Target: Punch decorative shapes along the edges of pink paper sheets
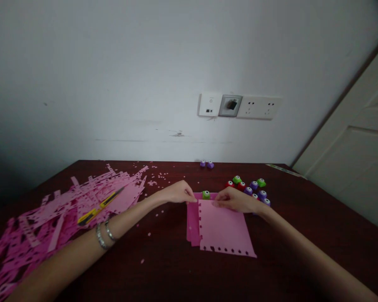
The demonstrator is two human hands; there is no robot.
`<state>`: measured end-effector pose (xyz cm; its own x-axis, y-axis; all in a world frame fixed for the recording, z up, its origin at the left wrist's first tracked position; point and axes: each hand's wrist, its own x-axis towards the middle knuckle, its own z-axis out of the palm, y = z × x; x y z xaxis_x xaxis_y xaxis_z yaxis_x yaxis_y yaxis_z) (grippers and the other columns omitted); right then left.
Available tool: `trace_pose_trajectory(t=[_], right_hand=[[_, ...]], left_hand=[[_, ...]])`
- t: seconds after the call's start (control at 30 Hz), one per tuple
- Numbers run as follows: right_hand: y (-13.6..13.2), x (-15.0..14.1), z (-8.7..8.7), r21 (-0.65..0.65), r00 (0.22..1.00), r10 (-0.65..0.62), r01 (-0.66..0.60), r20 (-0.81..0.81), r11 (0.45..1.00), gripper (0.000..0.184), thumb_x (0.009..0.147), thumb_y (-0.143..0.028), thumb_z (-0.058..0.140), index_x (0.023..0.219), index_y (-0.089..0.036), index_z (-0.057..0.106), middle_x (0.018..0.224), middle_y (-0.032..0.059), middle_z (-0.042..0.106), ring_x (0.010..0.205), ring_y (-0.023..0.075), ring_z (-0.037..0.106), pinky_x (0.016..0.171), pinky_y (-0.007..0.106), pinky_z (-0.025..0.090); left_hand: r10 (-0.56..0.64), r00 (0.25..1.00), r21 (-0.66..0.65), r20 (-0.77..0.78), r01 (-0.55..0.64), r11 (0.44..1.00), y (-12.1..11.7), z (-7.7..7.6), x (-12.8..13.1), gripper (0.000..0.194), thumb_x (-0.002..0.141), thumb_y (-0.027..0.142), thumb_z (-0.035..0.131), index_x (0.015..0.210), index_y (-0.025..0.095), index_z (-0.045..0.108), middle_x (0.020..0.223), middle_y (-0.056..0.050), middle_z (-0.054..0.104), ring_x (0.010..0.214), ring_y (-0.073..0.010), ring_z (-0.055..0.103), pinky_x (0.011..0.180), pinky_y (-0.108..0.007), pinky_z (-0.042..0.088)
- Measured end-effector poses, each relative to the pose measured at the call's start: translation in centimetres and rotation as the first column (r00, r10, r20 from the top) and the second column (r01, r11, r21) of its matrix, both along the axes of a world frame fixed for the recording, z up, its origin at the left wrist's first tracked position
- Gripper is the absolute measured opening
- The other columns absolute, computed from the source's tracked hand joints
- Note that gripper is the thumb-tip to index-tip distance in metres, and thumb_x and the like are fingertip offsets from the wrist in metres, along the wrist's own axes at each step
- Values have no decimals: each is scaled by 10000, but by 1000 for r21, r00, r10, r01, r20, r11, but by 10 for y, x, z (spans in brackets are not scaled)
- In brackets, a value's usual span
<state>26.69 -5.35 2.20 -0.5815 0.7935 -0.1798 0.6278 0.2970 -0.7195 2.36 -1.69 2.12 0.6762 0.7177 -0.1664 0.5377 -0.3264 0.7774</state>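
Observation:
A light pink paper sheet with small shapes punched along its left and bottom edges hangs tilted from my right hand, whose thumb and fingers grip its top edge. Behind it, darker pink sheets show at the left. My left hand is closed in a pinch at the top left corner of these papers. Between the two hands, at the papers' top edge, sits a green craft punch; its lower part is hidden. Metal bangles circle my left wrist.
Several red, green and purple craft punches cluster beyond my right hand. Two purple punches stand near the wall. At left, a yellow utility knife lies on heaped pink paper scraps. Tiny cutouts dot the dark table.

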Motion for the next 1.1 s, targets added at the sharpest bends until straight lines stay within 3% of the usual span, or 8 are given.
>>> trace_pose_trajectory(t=[0.13, 0.3, 0.53, 1.1], right_hand=[[2, -5, -2, 55, 999, 17, -19, 33, 998, 380, 810, -440, 467, 628, -135, 602, 500, -29, 411, 453, 66, 293, 406, 213, 205], [4, -6, -7, 118, 997, 24, -33, 72, 993, 333, 815, -374, 449, 614, -145, 582, 523, -19, 458, 469, 75, 342, 425, 217, 234], [11, 4, -23, 295, 968, -218, 174, 121, 939, 184, 735, -310, 530, 662, -157, 601, 627, 29, 603, 558, 128, 512, 471, 231, 322], [14, 8, -24, 335, 947, -292, 235, 132, 913, 146, 678, -217, 486, 591, -151, 583, 588, 37, 621, 560, 139, 548, 480, 228, 334]], left_hand=[[25, 998, -14, 51, -25, 1000, 2, -14, 9, 190, 666, 307, 615, 683, 134, 693, 545, 4, 565, 477, -62, 389, 479, -215, 289], [26, 999, 6, 35, -26, 1000, 3, -18, 13, 163, 645, 278, 608, 649, 135, 685, 558, 2, 572, 509, -73, 427, 498, -211, 310], [46, 998, 88, -33, -43, 995, 7, -19, 20, 182, 629, 248, 549, 645, 117, 674, 553, 3, 565, 525, -90, 456, 490, -206, 321], [52, 988, 166, -149, -27, 986, 12, -11, 35, 210, 631, 270, 541, 642, 112, 679, 569, -21, 591, 534, -103, 492, 487, -207, 326]])
